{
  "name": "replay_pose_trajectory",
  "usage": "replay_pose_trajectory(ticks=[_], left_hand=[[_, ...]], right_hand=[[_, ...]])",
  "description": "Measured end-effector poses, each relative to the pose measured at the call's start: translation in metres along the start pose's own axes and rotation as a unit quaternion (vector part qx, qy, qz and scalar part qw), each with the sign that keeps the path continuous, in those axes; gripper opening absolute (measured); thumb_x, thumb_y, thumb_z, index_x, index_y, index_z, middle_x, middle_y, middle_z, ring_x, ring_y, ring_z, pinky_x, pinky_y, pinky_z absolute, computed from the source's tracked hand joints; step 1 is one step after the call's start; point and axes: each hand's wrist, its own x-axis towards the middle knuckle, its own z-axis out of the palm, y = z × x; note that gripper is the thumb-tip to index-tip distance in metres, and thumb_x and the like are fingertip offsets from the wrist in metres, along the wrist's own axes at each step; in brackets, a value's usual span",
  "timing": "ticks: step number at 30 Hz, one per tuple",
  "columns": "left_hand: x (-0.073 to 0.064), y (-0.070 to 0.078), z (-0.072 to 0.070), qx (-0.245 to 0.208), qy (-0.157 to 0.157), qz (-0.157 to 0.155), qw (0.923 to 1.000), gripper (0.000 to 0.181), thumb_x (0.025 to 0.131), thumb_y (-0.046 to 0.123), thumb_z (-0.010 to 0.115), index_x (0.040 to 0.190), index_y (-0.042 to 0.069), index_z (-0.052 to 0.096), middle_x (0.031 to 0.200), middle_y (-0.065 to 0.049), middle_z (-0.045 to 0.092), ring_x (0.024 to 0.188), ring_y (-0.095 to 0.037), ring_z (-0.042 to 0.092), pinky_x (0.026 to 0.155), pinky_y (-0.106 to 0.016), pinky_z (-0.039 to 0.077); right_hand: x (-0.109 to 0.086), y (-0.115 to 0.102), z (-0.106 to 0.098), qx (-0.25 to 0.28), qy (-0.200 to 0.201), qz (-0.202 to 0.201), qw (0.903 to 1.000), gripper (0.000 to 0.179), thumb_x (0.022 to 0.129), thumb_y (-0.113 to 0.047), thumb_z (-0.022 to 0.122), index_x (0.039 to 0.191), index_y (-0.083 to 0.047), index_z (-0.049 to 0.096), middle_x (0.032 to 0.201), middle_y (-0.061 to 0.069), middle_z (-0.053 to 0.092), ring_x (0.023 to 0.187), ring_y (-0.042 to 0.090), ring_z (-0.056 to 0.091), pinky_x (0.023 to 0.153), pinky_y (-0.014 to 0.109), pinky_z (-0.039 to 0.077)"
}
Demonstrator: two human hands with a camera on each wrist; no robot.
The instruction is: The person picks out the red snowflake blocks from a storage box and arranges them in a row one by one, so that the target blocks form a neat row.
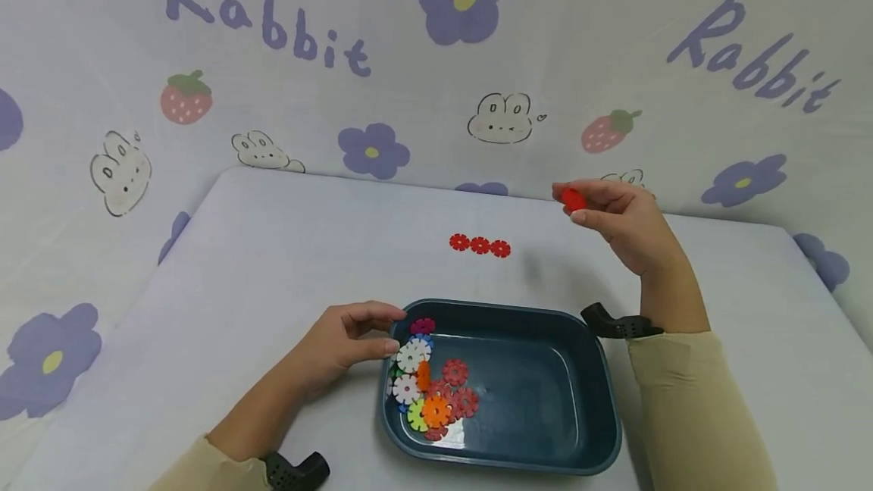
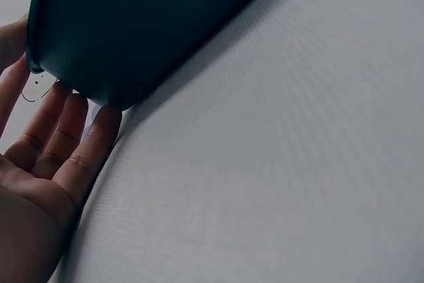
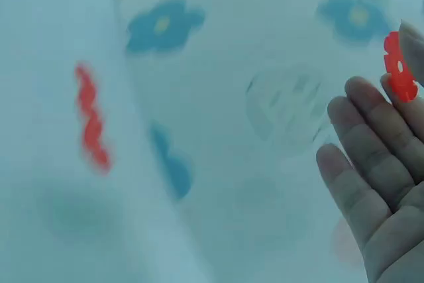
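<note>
Up at the back right, my right hand (image 1: 624,222) pinches a red notched plastic disc (image 1: 574,200) between thumb and fingertips. The right wrist view shows this disc (image 3: 399,67) edge-tilted under the thumb, with the other fingers extended. My left hand (image 1: 341,343) holds the left end of a dark teal tray (image 1: 505,311), thumb and index at the rim. In the left wrist view, its other fingers (image 2: 79,154) lie against the tray's outer wall. Several notched discs in white, orange, red, green and other colours, such as a white disc (image 1: 413,355), are heaped inside the tray's left side.
Three red discs (image 1: 480,245) lie in a touching row on the white table (image 1: 327,241), behind the tray. A printed cloth (image 1: 423,97) with flowers and rabbits hangs along the table's back edge.
</note>
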Motion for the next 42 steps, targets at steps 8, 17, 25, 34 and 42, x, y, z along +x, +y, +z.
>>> replay_pose_trajectory(ticks=[8, 17, 25, 34, 42], left_hand=[[-0.001, 0.0, -0.001, 0.014, 0.002, -0.001, 0.9999, 0.035, 0.086, 0.017, 0.075, 0.121, 0.016, 0.07, 0.13, -0.002, 0.064, 0.119, -0.023, 0.059, 0.099, -0.034, 0.051], [-0.002, 0.001, 0.0, -0.002, 0.003, -0.007, 1.0, 0.034, 0.086, 0.016, 0.076, 0.119, 0.017, 0.07, 0.129, 0.0, 0.064, 0.119, -0.022, 0.059, 0.1, -0.036, 0.05], [-0.002, 0.002, -0.001, -0.004, -0.002, 0.003, 1.0, 0.035, 0.086, 0.017, 0.076, 0.12, 0.014, 0.069, 0.129, -0.004, 0.064, 0.119, -0.024, 0.058, 0.102, -0.039, 0.049], [-0.003, 0.003, 0.0, 0.007, -0.003, 0.003, 1.0, 0.035, 0.087, 0.018, 0.075, 0.122, 0.013, 0.069, 0.126, -0.006, 0.066, 0.118, -0.024, 0.058, 0.1, -0.038, 0.05], [-0.002, 0.002, -0.001, 0.004, 0.001, 0.001, 1.0, 0.037, 0.085, 0.019, 0.077, 0.121, 0.014, 0.069, 0.127, -0.003, 0.065, 0.117, -0.022, 0.059, 0.1, -0.036, 0.05]], right_hand=[[0.013, 0.061, -0.008, -0.175, -0.025, 0.174, 0.9687, 0.042, 0.09, -0.024, 0.071, 0.131, -0.016, 0.064, 0.131, 0.0, 0.063, 0.119, 0.018, 0.053, 0.091, 0.027, 0.051], [0.022, 0.076, 0.009, -0.274, -0.067, 0.2, 0.9385, 0.048, 0.084, -0.034, 0.078, 0.129, -0.023, 0.066, 0.137, 0.002, 0.061, 0.13, 0.024, 0.051, 0.102, 0.046, 0.048], [0.027, 0.072, 0.024, -0.371, -0.091, 0.179, 0.9066, 0.048, 0.084, -0.027, 0.077, 0.13, -0.018, 0.066, 0.143, 0.005, 0.056, 0.139, 0.032, 0.04, 0.107, 0.053, 0.042], [0.024, 0.069, 0.031, -0.39, -0.095, 0.185, 0.8969, 0.048, 0.086, -0.024, 0.076, 0.132, -0.015, 0.064, 0.145, 0.006, 0.054, 0.141, 0.033, 0.038, 0.108, 0.053, 0.04], [0.022, 0.075, 0.022, -0.352, -0.076, 0.185, 0.9142, 0.048, 0.086, -0.033, 0.075, 0.13, -0.019, 0.065, 0.142, 0.002, 0.057, 0.14, 0.029, 0.042, 0.107, 0.051, 0.043]])
